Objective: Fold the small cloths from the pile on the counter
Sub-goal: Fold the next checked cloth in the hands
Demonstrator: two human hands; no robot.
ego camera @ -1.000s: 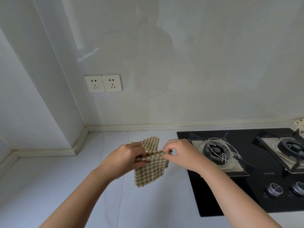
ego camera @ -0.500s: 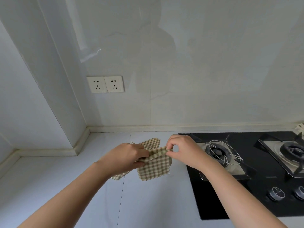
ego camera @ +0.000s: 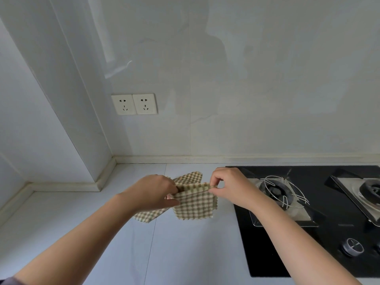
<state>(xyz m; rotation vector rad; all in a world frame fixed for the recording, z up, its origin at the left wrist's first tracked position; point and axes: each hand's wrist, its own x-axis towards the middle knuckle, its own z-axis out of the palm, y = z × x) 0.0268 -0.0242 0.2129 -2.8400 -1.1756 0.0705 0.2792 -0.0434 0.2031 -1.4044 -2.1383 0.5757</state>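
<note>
Head camera looks down at a small checked cloth held up just above the white counter, a little left of the black stove. The cloth's top edge is its long line, and it runs from left to right, pulled straight between the two hands. The rest hangs down on the near side. The left hand is at the left end, with its fingers curled in tight on the cloth and the thumb under it. The right hand is at the right end. Its thumb and first finger are closed in a small pinch on the top corner, and its other fingers are bent and hold nothing. Each hand is right at its own end, so neither is nearer. A second checked cloth lies flat on the counter below, peeking out at the far side and at the left. I think the next fold needs that top edge kept straight.
</note>
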